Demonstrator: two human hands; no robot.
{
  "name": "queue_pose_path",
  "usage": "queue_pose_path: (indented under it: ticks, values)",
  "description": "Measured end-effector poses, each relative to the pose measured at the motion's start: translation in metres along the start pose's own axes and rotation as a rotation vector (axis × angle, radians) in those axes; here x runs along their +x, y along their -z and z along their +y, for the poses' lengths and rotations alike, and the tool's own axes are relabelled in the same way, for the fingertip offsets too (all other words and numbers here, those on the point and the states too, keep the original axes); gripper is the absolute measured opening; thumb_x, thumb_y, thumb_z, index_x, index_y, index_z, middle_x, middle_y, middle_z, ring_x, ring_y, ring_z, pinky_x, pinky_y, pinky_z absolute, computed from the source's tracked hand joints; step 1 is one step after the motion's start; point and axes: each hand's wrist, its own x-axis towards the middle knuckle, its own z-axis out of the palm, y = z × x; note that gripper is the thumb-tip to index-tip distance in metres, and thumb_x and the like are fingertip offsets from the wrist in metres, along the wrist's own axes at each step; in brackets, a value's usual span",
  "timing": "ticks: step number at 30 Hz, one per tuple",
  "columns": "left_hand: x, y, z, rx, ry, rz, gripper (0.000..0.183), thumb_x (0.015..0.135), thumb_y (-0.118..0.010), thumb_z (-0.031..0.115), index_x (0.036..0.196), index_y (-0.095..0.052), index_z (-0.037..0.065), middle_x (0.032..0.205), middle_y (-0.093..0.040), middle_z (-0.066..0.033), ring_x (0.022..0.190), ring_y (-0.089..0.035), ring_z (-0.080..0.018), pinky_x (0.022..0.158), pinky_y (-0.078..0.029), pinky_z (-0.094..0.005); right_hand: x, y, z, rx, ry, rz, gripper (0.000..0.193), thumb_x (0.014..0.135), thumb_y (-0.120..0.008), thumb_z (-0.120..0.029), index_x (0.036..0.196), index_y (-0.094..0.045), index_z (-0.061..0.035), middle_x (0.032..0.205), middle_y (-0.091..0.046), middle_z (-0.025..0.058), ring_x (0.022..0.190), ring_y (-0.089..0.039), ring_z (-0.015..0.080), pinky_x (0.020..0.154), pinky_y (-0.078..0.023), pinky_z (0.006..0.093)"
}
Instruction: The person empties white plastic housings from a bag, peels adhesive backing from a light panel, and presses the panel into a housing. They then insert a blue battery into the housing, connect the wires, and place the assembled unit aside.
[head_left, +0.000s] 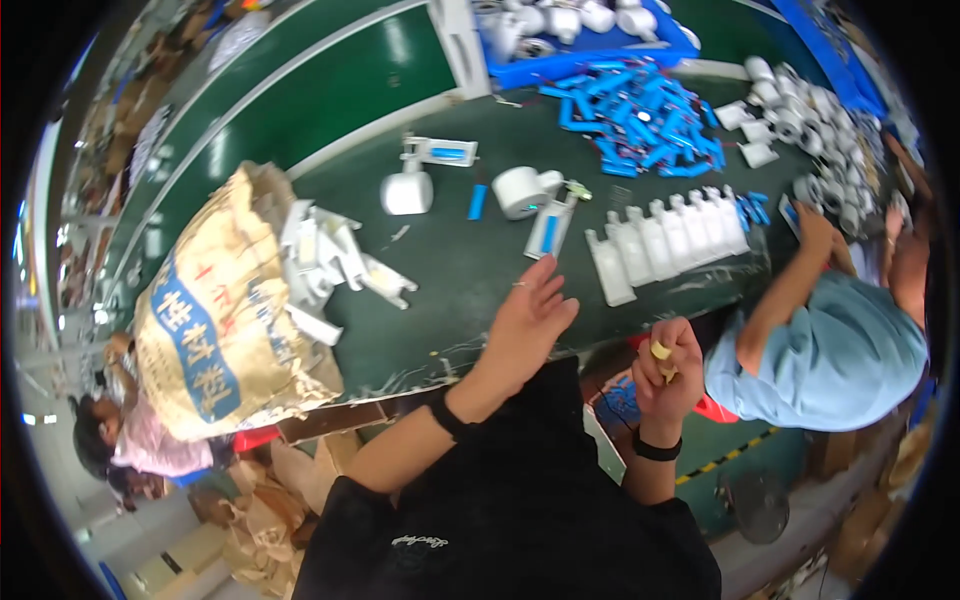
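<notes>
My left hand (528,328) is over the table's front edge, fingers stretched out, nothing in them. Just beyond its fingertips lies a white plastic bracket with a blue battery cell in it (549,232), beside a white round housing (520,192). My right hand (668,372) is raised before my body, its fingers curled in. Yellow finger covers show on it; whatever it may hold is hidden. To the right of the bracket, several white plastic brackets (665,240) lie side by side in a row. Another white housing (407,192) and a loose blue cell (478,202) lie further left.
A large paper sack (205,330) stands at the left, with loose white brackets (335,260) next to it. A heap of blue cells (640,115) lies at the back, below a blue bin (590,62). White housings (800,115) are piled right, near a co-worker in light blue (825,345).
</notes>
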Motion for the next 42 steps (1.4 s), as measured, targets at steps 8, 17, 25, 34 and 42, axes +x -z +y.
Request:
queue_pose_path:
  ticks: [8, 17, 25, 34, 42]
  values:
    - [-0.013, 0.207, 0.114, 1.726, -0.598, -0.074, 0.054, 0.073, -0.073, -0.005, 0.124, -0.064, 0.011, 0.128, -0.063, -0.0117, 0.128, -0.052, -0.0356, 0.110, -0.043, -0.0459, 0.009, -0.053, 0.043, 0.142, -0.469, -0.128, 0.034, 0.103, -0.041, -0.030, 0.074, -0.036, -0.0135, 0.064, -0.032, -0.0015, 0.045, -0.032, 0.0081, 0.034, -0.028, 0.0202]
    - [-0.002, 0.200, 0.115, 1.517, -0.645, -0.208, 0.041, 0.083, -0.076, 0.005, 0.120, -0.060, 0.000, 0.122, -0.066, -0.0146, 0.121, -0.060, -0.0307, 0.113, -0.040, -0.0457, 0.000, -0.093, 0.066, -0.339, -0.258, -0.074, 0.029, 0.107, -0.049, -0.021, 0.081, -0.041, -0.0126, 0.066, -0.042, -0.0020, 0.042, -0.030, 0.0037, 0.033, -0.024, 0.0193]
    - [-0.017, 0.131, 0.081, 0.292, -0.315, 0.146, 0.039, 0.095, -0.067, 0.006, 0.129, -0.049, -0.004, 0.119, -0.069, -0.0157, 0.109, -0.068, -0.0195, 0.091, -0.055, -0.0280, 0.027, -0.139, 0.116, -1.108, 0.126, -0.300, 0.038, 0.095, -0.069, -0.015, 0.131, -0.060, -0.0064, 0.065, -0.047, -0.0084, 0.055, -0.038, 0.0017, 0.050, -0.030, 0.0213]
    - [-0.013, 0.144, 0.060, 0.084, -0.390, -0.056, 0.053, 0.103, -0.059, 0.016, 0.151, -0.040, 0.005, 0.132, -0.064, -0.0172, 0.119, -0.063, -0.0195, 0.100, -0.049, -0.0329, 0.057, -0.138, 0.114, -0.269, -0.772, -0.285, 0.020, 0.100, -0.064, -0.022, 0.094, -0.066, -0.0029, 0.057, -0.038, -0.0093, 0.046, -0.028, -0.0002, 0.039, -0.020, 0.0192]
    - [-0.040, 0.146, 0.053, -0.441, -0.138, -0.091, 0.050, 0.102, -0.058, 0.013, 0.149, -0.043, 0.009, 0.124, -0.065, -0.0262, 0.103, -0.071, -0.0323, 0.089, -0.061, -0.0422, 0.030, -0.130, 0.109, -1.226, 0.734, -0.348, 0.020, 0.087, -0.077, -0.011, 0.106, -0.075, -0.0070, 0.059, -0.051, 0.0016, 0.048, -0.049, 0.0123, 0.042, -0.036, 0.0287]
